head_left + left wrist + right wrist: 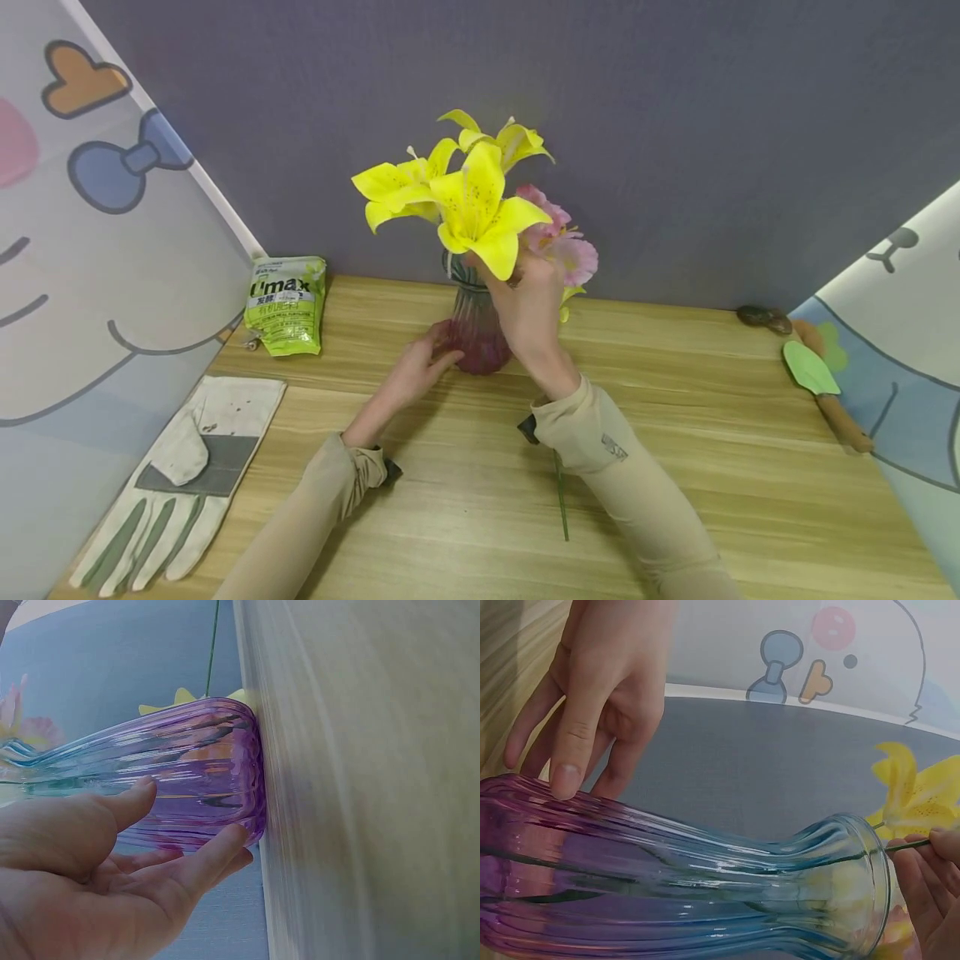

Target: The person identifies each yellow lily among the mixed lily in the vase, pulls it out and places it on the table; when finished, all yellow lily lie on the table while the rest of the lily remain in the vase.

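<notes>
A ribbed glass vase [474, 321], blue-green at the neck and purple at the base, stands upright on the table. My left hand [420, 362] touches its lower left side, thumb [135, 802] laid on the glass and fingers relaxed near the base. At the vase mouth, my right hand [531, 304] pinches a thin green stem [911, 845] that runs down inside the glass. Yellow lilies [472, 208] spread above the rim, partly covering the right fingertips in the head view. Beyond the right hand shows a pink flower [573, 254].
A green fertilizer bag [285, 308] stands at the back left, with a work glove [187, 475] in front. A green trowel [810, 368] and dark stone [763, 317] lie by the right wall. Under the right forearm a green stem [561, 496] emerges. A grey wall backs the table.
</notes>
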`<action>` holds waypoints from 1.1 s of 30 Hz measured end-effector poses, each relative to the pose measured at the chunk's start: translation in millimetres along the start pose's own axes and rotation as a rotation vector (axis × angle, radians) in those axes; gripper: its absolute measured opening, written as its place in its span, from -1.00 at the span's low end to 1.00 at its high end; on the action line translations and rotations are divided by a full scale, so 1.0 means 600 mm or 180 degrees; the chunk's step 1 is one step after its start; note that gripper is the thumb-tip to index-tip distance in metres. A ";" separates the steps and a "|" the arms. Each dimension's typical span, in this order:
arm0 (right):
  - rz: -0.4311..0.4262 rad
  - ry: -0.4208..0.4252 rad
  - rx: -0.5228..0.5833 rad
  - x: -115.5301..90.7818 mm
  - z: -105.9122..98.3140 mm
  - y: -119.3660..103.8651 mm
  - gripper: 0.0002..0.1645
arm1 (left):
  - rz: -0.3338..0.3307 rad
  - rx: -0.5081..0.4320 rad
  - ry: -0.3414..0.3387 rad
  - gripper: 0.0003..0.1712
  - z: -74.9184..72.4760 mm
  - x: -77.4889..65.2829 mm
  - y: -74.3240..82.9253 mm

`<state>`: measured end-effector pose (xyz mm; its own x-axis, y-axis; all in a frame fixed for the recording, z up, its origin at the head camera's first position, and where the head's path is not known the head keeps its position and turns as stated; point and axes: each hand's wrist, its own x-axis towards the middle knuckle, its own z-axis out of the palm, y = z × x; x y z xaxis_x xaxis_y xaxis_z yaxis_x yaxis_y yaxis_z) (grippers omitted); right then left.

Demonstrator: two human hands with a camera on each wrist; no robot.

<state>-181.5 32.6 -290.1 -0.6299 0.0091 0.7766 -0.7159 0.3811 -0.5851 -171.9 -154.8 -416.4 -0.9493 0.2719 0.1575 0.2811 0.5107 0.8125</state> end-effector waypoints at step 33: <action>0.0409 0.1068 0.1671 -0.005 -0.048 0.033 -0.97 | 0.0142 0.0033 0.0110 -0.37 0.003 -0.003 -0.001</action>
<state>-185.6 66.6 -297.2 -0.6528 0.3464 0.6737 -0.7469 -0.1457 -0.6488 -170.4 -154.2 -418.0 -0.9401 0.2664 0.2129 0.3245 0.5072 0.7984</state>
